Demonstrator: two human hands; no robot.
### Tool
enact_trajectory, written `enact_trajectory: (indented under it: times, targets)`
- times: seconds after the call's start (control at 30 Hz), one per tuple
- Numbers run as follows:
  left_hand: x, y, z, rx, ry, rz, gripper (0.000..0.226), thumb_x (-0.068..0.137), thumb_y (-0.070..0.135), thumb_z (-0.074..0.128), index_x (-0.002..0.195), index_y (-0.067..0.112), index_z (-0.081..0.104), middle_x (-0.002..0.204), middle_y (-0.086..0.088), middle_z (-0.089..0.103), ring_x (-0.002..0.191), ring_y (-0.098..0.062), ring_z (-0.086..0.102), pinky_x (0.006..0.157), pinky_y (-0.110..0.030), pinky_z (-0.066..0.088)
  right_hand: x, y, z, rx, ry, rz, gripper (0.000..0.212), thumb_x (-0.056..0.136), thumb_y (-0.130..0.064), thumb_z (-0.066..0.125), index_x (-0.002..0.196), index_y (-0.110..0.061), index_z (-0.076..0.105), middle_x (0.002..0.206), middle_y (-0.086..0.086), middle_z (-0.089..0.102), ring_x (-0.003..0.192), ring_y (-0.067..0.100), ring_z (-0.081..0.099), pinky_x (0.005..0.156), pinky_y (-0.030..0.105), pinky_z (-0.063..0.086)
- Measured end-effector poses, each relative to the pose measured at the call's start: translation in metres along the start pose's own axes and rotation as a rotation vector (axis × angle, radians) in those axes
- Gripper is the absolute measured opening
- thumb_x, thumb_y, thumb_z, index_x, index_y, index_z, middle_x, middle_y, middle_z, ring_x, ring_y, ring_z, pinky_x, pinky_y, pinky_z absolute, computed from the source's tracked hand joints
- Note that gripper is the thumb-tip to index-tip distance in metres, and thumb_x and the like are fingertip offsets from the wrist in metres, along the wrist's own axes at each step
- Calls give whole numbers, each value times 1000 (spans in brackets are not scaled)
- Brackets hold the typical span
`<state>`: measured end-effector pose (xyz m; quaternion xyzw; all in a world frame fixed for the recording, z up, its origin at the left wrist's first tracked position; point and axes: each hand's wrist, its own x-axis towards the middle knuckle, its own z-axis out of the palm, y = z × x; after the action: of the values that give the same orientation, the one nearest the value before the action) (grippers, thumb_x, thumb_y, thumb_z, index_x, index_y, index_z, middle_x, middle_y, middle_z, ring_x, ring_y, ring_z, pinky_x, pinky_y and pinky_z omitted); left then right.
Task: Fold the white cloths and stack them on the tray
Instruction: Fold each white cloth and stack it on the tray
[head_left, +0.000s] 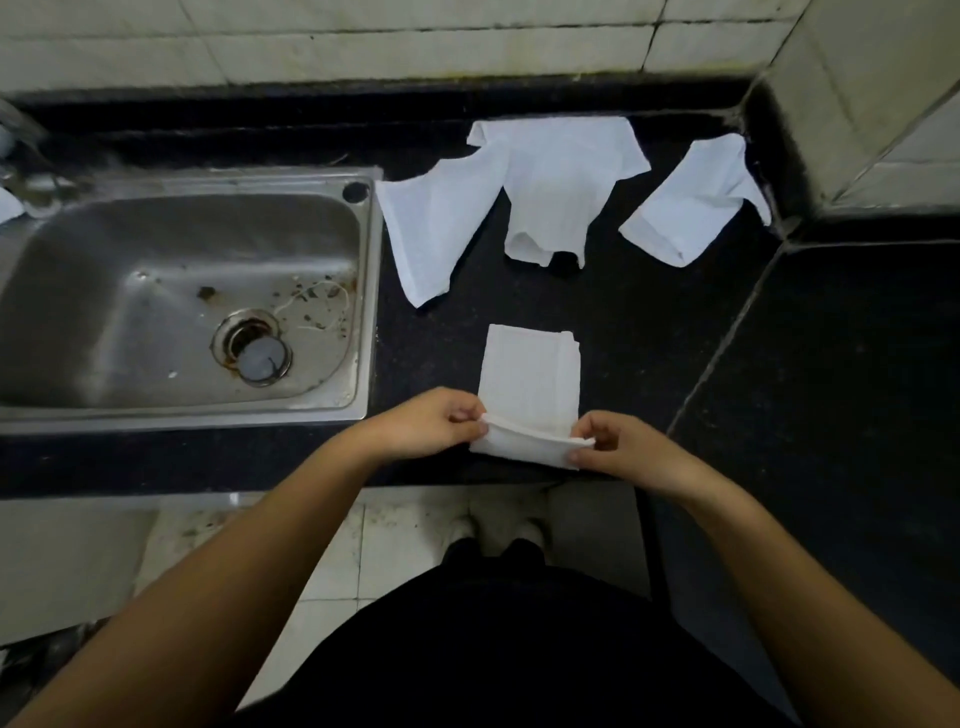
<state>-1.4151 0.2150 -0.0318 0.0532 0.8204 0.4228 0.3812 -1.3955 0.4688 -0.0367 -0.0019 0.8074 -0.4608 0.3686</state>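
Note:
A narrow, partly folded white cloth (529, 379) lies on the black counter (649, 322) near its front edge. My left hand (434, 423) pinches the cloth's near left corner, and my right hand (618, 447) pinches its near right corner. The near end is lifted and turned over between them. Three loose, crumpled white cloths lie further back: one (431, 234) beside the sink, one (558, 182) in the middle, one (688, 202) near the right wall. No tray is in view.
A steel sink (182, 291) with a dirty drain fills the counter's left side. Tiled walls stand behind and at the right corner (857, 104). The counter's front edge runs just under my hands, with the tiled floor and my shoes below.

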Motion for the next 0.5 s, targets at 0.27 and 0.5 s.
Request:
enact_trajectory:
  times: [0.27,0.5]
  targets:
    - [45,15,-23,-63,248,-33,20,93,12,54,74,15,56,72,2,60,68,-10,56,64,-20,44,46,-23,-23,119,336,-11,5,88,-15,64,88,-12,61,87,7,62,81,15,55,67,26,44]
    - [90,23,-23,169,518,-125,15,92,22,54,78,15,52,70,9,48,76,-14,49,71,-27,39,88,-34,-28,-147,535,125,21,90,-27,58,101,-8,60,90,3,57,87,19,55,76,32,44]
